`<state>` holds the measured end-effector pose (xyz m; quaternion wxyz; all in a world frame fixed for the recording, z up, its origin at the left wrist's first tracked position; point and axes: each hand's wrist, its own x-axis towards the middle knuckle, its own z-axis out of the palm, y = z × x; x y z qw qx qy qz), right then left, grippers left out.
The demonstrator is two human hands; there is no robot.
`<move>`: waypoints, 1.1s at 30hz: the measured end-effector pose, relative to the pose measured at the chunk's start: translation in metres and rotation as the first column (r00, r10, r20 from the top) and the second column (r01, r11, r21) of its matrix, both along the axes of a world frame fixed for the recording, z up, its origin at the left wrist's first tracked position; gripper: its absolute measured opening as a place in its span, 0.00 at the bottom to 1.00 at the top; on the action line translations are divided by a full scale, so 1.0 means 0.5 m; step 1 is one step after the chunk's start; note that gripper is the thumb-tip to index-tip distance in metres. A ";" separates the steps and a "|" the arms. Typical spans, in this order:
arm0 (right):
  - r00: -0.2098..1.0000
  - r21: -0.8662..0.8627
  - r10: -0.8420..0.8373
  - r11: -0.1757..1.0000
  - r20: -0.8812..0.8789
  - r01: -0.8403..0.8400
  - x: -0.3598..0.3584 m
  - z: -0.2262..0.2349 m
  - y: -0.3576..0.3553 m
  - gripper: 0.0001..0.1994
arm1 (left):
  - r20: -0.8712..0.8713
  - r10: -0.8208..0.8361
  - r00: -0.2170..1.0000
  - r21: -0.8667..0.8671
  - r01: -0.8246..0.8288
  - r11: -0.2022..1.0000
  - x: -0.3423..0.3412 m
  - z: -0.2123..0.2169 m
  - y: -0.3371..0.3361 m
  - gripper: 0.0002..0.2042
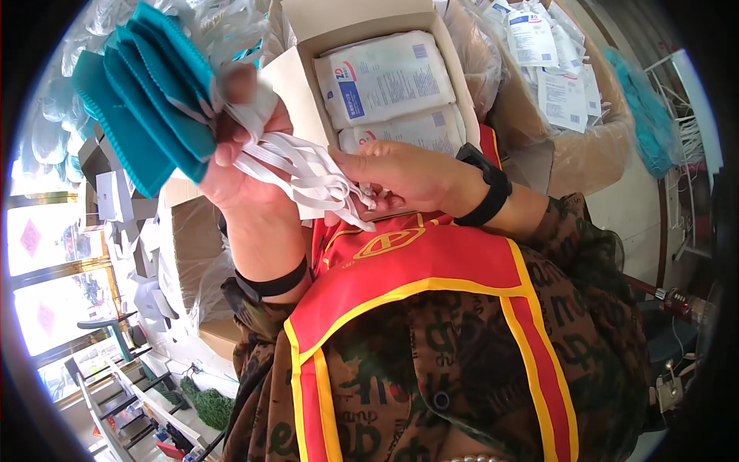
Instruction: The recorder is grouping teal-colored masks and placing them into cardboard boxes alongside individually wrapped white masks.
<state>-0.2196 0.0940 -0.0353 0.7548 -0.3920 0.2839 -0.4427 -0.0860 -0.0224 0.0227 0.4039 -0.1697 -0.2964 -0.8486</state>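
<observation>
My left hand (pixel 250 173) is raised at the upper left, closed around a fanned bundle of teal fabric face masks (pixel 146 108) with stitched edges. White elastic straps (pixel 296 165) trail from the bundle toward the right in a loose cluster. Their loose ends are pinched by my right hand (pixel 408 173), its thumb on top and the fingers curled underneath. Beyond my hands stands an open cardboard box (pixel 304 85) holding white printed packets (pixel 385 77) lying flat.
To the right, another carton (pixel 593 158) lined with clear plastic holds a heap of white packets (pixel 566 92). Teal material (pixel 639 115) hangs by a white wire rack (pixel 685 154). Clear plastic bags crowd the far left, above a plastic-draped carton (pixel 192 254).
</observation>
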 end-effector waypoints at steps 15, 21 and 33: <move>0.991 0.060 0.132 0.989 0.029 -0.134 -0.005 0.024 0.042 0.16 | 0.007 -0.027 1.000 0.020 0.027 0.999 0.027 0.000 -0.038 0.17; 0.996 0.034 0.036 0.999 -0.085 -0.033 -0.005 0.007 0.033 0.12 | -0.004 -0.146 0.989 -0.096 0.145 0.985 0.029 -0.017 -0.023 0.16; 0.973 0.103 -0.136 0.988 0.185 0.118 0.001 0.019 0.035 0.12 | 0.072 -0.125 0.990 -0.028 0.127 0.991 0.015 -0.027 -0.007 0.16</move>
